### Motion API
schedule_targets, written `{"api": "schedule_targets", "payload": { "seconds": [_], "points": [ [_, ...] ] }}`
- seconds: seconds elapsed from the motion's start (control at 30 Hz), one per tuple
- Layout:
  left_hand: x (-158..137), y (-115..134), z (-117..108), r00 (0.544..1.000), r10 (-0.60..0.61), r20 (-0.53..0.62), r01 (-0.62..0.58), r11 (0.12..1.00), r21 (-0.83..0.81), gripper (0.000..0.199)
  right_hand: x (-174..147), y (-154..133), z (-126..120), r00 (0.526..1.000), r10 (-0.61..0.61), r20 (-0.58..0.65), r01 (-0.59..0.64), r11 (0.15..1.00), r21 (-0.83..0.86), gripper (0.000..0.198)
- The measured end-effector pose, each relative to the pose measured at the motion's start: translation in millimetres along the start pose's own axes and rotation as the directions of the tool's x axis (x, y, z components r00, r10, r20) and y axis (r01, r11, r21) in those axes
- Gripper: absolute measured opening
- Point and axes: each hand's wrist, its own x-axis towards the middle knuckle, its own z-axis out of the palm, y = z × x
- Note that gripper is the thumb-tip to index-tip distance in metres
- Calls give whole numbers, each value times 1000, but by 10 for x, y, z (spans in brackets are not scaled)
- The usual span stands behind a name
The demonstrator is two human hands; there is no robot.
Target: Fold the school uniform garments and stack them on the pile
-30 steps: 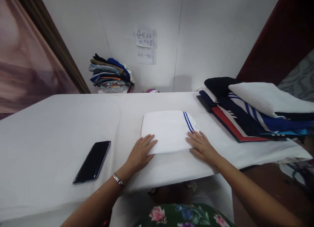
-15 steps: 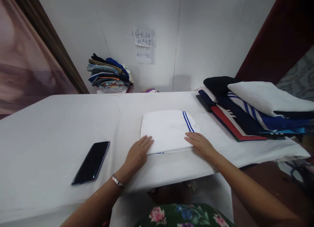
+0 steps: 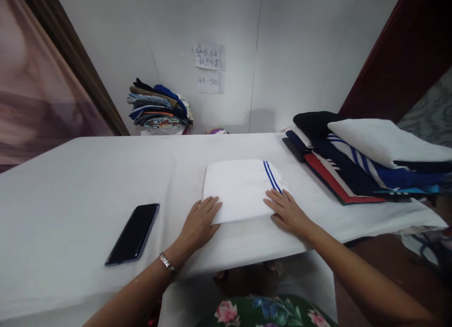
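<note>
A folded white garment (image 3: 236, 186) with two blue stripes near its right end lies flat on the white-covered table in front of me. My left hand (image 3: 203, 219) rests on its near left corner, fingers stretched over the top and the thumb low at the front edge. On the near right part, close to the stripes, lies my right hand (image 3: 284, 211). Its fingers are spread on the cloth, with the thumb at the front edge. Whether either thumb reaches beneath the fabric I cannot tell.
A black phone (image 3: 133, 234) lies left of my left hand. At the right is a pile of folded clothes (image 3: 353, 176), a white one (image 3: 384, 136) on top. Another clothes stack (image 3: 158, 108) stands beyond the table (image 3: 88, 186) by the wall. Handwritten paper signs (image 3: 210, 56) hang there.
Both thumbs now show at the garment's front edge. The blue marking that peeked out along that edge is out of sight. Otherwise the garment has hardly moved.
</note>
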Motion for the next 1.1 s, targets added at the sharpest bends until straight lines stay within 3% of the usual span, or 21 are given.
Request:
{"api": "schedule_targets", "payload": {
  "seconds": [0.33,0.67,0.83,0.97,1.1],
  "points": [
    [66,13,41,999,9,37,-10,999,36,46,-6,111,115,994,-9,106,3,998,60,64],
    [-1,-28,81,999,-2,51,1,1000,15,55,129,-195,-47,998,-17,57,17,1000,-3,54],
    [1,-19,102,997,-32,67,30,999,26,57,230,-204,63,986,28,164,-30,1000,9,62],
    [-54,3,17,994,-22,103,27,998,-48,52,203,-190,56,976,58,210,-73,995,64,60],
    [65,84,-110,998,-16,65,23,995,-102,59,291,-294,-98,982,14,190,-43,988,148,61]
  ]
}}
